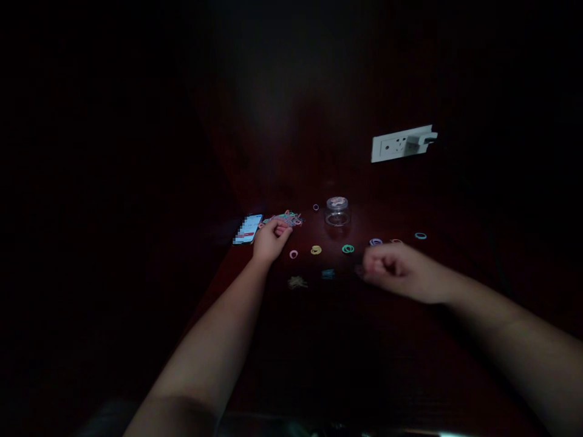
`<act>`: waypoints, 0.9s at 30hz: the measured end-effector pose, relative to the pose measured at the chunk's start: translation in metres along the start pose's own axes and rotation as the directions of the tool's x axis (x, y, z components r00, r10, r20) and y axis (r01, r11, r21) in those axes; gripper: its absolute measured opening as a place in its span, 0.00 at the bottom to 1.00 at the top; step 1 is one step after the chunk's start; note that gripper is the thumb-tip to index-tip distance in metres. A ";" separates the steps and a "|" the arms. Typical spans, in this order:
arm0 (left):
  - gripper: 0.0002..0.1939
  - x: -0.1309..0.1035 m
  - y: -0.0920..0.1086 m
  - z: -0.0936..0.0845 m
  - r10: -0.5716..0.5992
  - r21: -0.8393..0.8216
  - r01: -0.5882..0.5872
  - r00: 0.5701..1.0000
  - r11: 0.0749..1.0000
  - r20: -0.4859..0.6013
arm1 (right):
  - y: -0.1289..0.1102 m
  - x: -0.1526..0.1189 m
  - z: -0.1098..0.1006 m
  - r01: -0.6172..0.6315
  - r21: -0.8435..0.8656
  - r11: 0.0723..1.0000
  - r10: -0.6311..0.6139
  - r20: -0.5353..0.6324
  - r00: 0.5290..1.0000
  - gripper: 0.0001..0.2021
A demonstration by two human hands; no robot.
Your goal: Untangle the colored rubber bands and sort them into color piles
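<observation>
My left hand [272, 240] rests at the near edge of a mixed pile of small coloured hair ties [288, 216], its fingers curled in. What its fingertips hold, if anything, is hidden. My right hand [406, 273], slightly blurred, is closed over the right side of the table; I cannot make out anything in it. Between the hands lie pink [294, 251], yellow [316, 249], green [348, 249] and purple hair ties [376, 242]. An orange one [396, 241] is partly covered behind my right hand. Nearer me are a pale yellowish bunch [297, 282] and a blue bunch [328, 274].
A clear lidded jar [337, 213] stands near the wall, with one small ring [316, 207] to its left. A lit phone [248, 230] lies beside the pile. Far right is a light-blue tie [420, 235]. A plug sits in the wall socket [401, 144]. Surroundings are very dark.
</observation>
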State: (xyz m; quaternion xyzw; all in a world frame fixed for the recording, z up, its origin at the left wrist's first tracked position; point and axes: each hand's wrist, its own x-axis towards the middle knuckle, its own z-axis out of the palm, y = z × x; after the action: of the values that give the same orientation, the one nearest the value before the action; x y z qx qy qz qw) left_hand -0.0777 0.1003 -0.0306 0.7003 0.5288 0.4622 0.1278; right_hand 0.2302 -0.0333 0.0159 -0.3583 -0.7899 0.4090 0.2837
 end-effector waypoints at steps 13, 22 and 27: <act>0.08 -0.055 0.108 0.015 0.677 0.013 -0.707 0.683 0.707 0.274 | 0.014 0.007 -0.008 0.106 -0.341 0.934 -0.230 -0.348 0.909 0.09; 0.08 -0.058 0.114 0.015 0.689 0.020 -0.726 0.661 0.688 0.299 | 0.013 0.010 0.006 0.165 -0.316 0.934 -0.254 -0.266 0.930 0.08; 0.08 -0.060 0.114 0.017 0.688 -0.013 -0.717 0.665 0.697 0.290 | 0.015 0.010 0.008 0.168 -0.306 0.937 -0.254 -0.267 0.929 0.07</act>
State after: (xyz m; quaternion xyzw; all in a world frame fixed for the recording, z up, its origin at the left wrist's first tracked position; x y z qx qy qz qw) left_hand 0.0062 0.0079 0.0057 0.9119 0.2178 0.3468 -0.0250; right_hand 0.2235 -0.0223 0.0012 -0.3649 -0.8208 0.2010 0.3909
